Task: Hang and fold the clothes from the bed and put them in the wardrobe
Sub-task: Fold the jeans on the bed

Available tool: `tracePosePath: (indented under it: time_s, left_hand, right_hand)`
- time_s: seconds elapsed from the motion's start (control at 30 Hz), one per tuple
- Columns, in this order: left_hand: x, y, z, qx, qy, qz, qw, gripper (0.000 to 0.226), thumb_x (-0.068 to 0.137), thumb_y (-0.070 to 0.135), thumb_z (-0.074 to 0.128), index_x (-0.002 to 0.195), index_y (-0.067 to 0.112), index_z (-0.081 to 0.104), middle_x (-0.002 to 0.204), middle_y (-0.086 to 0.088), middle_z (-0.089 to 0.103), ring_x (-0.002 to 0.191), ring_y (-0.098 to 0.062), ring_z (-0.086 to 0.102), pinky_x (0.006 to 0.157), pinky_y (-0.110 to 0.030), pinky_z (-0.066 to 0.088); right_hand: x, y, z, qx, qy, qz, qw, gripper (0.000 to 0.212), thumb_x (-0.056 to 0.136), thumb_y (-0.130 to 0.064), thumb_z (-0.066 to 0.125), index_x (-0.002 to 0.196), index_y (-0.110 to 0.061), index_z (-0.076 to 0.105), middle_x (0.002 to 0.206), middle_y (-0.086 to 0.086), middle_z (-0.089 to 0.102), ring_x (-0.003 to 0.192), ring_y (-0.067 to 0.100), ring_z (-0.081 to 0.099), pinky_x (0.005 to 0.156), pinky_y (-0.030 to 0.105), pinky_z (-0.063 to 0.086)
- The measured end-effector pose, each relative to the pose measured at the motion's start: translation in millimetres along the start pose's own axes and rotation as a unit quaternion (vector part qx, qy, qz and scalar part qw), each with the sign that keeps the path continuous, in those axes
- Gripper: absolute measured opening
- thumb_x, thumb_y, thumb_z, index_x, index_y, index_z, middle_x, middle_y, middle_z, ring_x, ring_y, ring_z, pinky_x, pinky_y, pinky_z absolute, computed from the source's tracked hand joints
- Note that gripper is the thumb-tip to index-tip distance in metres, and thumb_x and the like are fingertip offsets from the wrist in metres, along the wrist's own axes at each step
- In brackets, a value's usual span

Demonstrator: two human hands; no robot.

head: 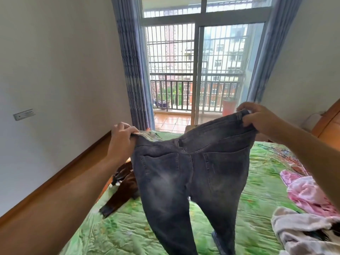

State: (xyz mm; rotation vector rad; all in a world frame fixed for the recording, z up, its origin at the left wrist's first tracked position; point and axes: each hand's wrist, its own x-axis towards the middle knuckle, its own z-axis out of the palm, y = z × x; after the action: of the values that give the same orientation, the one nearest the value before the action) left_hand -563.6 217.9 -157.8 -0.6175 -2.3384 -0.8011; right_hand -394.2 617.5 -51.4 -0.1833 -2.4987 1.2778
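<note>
Holding what, those two hands?

They are holding up a pair of dark grey jeans (191,172) by the waistband, with the back pockets facing the camera. The left hand (122,137) is pinching the left end of the waistband, its fingers curled over the cloth. The right hand (257,117) is gripping the right end a little higher, thumb and fingers closed round the band.

And where are the jeans hanging?

They are hanging in the air over the middle of the bed (128,227). The legs are dropping toward the green quilt and running out of the bottom of the view, so I cannot tell whether the hems are touching it.

Is anything else lying on the bed?

A brown garment (125,190) is lying at the bed's left edge, partly hidden behind the jeans. A pink garment (305,192) is lying crumpled near the right edge, and a whitish garment (298,229) with dark markings is lying just beside it, closer to the camera.

What is showing beyond the bed?

A glass balcony door (198,70) is standing past the far edge, with blue curtains (132,80) hanging at both sides — and a small wall plate (24,114) is sitting on the white wall to the left.
</note>
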Motion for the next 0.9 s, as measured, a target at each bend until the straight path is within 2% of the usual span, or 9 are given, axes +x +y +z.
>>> tracePosePath:
  time_s: [0.1,0.17,0.27,0.4,0.5,0.6,0.7,0.77,0.9]
  left_hand:
    - [20.1,15.2,-5.7,-0.09,0.038,-0.056,0.994,0.028,0.087,0.011,0.052,0.095,0.032,0.07,0.116,-0.004,0.052,0.11,-0.029,0.049,0.092,-0.035,0.046]
    - [30.2,33.9,-11.8,-0.26,0.049,-0.096,0.96,0.032,0.083,0.01,0.05,0.084,0.036,0.07,0.106,-0.005,0.06,0.101,-0.04,0.058,0.089,-0.05,0.053]
    - [32.7,53.7,-11.2,-0.373,0.044,-0.092,0.922,0.038,0.081,-0.001,0.056,0.085,0.034,0.071,0.091,0.001,0.07,0.088,-0.029,0.065,0.088,-0.061,0.053]
    - [28.9,77.3,-9.0,-0.494,-0.013,-0.122,0.861,0.023,0.084,0.014,0.073,0.106,0.021,0.067,0.095,-0.011,0.07,0.085,-0.034,0.065,0.08,-0.059,0.054]
    - [25.6,93.9,-12.5,-0.492,-0.095,-0.115,0.858,0.032,0.078,0.021,0.085,0.107,0.017,0.071,0.098,-0.014,0.074,0.089,-0.038,0.07,0.084,-0.058,0.057]
    - [19.2,116.4,-16.0,-0.43,-0.204,-0.041,0.879,0.022,0.076,0.022,0.085,0.095,0.015,0.076,0.1,-0.004,0.074,0.094,-0.024,0.07,0.085,-0.048,0.055]
    - [13.7,135.6,-15.1,-0.318,-0.291,0.033,0.902,0.013,0.08,0.025,0.084,0.091,0.027,0.077,0.136,0.017,0.055,0.127,-0.001,0.051,0.108,-0.039,0.041]
    - [10.1,148.5,-13.6,-0.262,-0.337,0.056,0.902,0.012,0.083,0.024,0.082,0.093,0.027,0.076,0.149,0.018,0.042,0.136,0.001,0.038,0.112,-0.033,0.028]
    - [1.4,171.9,-5.7,-0.295,-0.369,0.087,0.877,0.02,0.088,0.008,0.075,0.108,0.005,0.074,0.123,-0.006,0.06,0.115,-0.006,0.058,0.106,-0.02,0.039]
  right_hand:
    - [0.4,0.2,13.7,0.018,-0.043,0.008,0.999,0.032,0.061,0.001,0.053,0.073,-0.027,0.064,0.057,-0.013,0.058,0.068,0.02,0.05,0.059,0.028,0.04]
    - [2.6,7.3,21.4,0.004,-0.052,-0.003,0.999,0.042,0.069,0.013,0.052,0.071,-0.027,0.064,0.053,-0.016,0.056,0.066,0.019,0.048,0.059,0.028,0.037]
    - [3.7,20.1,29.4,0.028,-0.026,-0.006,0.999,0.05,0.069,0.021,0.049,0.065,-0.027,0.063,0.056,-0.012,0.053,0.068,0.018,0.045,0.061,0.03,0.033]
    - [2.1,21.9,37.9,0.027,0.047,-0.019,0.998,0.044,0.067,0.02,0.051,0.065,-0.023,0.062,0.07,-0.002,0.054,0.068,0.017,0.046,0.06,0.029,0.035]
    - [2.7,9.8,45.3,-0.008,0.095,-0.046,0.994,0.044,0.069,0.019,0.053,0.067,-0.024,0.062,0.083,0.0,0.058,0.074,0.015,0.05,0.061,0.029,0.038]
    - [2.0,-9.9,53.6,0.091,0.052,-0.054,0.993,0.046,0.072,0.022,0.049,0.064,-0.02,0.064,0.071,-0.001,0.061,0.072,0.023,0.054,0.065,0.036,0.048]
    - [-3.3,-32.5,60.8,0.152,0.016,-0.067,0.986,0.049,0.072,0.023,0.047,0.06,-0.021,0.064,0.061,-0.008,0.057,0.064,0.017,0.053,0.058,0.031,0.048]
    - [-4.8,-44.1,64.5,0.152,-0.004,-0.079,0.985,0.048,0.074,0.021,0.045,0.061,-0.021,0.064,0.061,-0.006,0.056,0.059,0.016,0.052,0.053,0.026,0.042]
    - [-7.4,-58.7,67.0,0.103,-0.024,-0.086,0.991,0.044,0.075,0.016,0.046,0.064,-0.022,0.064,0.068,-0.007,0.062,0.06,0.012,0.056,0.056,0.025,0.043]
